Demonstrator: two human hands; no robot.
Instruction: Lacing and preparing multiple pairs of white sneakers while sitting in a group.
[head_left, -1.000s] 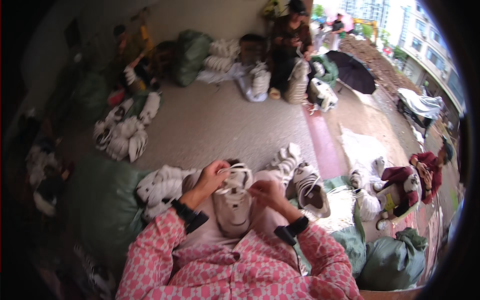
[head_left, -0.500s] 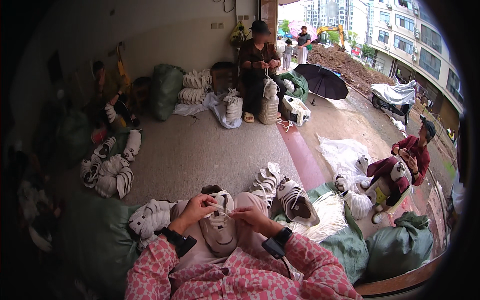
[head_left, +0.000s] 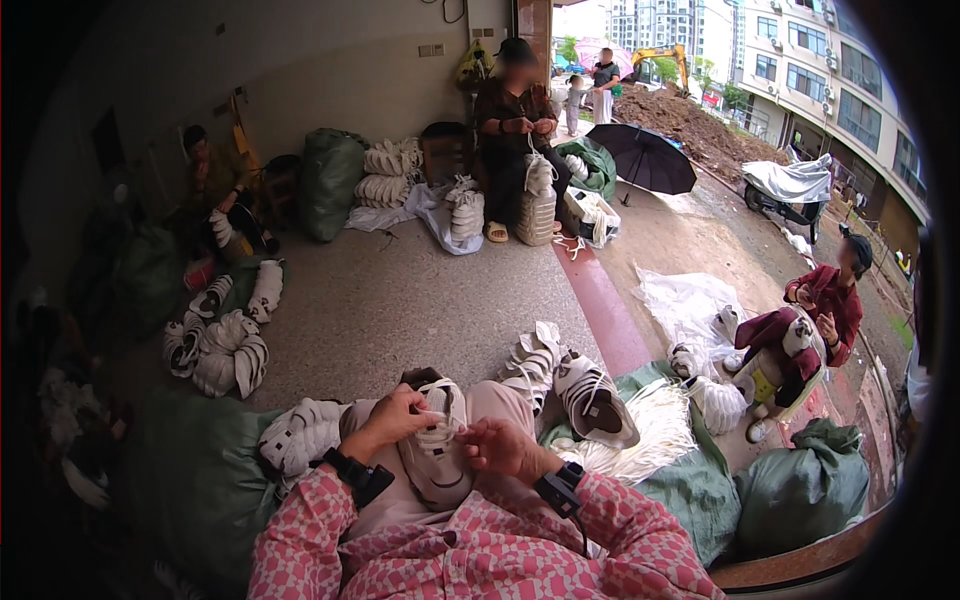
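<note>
A white and beige shoe upper (head_left: 437,478) rests on my lap between my thighs, its dark opening pointing away from me. My left hand (head_left: 398,414) is closed in a pinch on a white shoelace at the left side of the lacing. At the other side, my right hand (head_left: 502,449) has its fingers curled, with the lace pinched near the thumb and index finger. The fingertips hide part of the lace. Black devices are strapped to both wrists.
White laces (head_left: 650,428) lie on a green sack (head_left: 690,500) to my right, beside a stack of uppers (head_left: 535,365) and a single upper (head_left: 592,402). More uppers (head_left: 303,435) sit at my left by a green sack (head_left: 200,490). Several people work around.
My right hand has shifted slightly right and down, its fingers curling more. My left hand stays almost in place at the shoe upper. The person at right has moved their hands.
</note>
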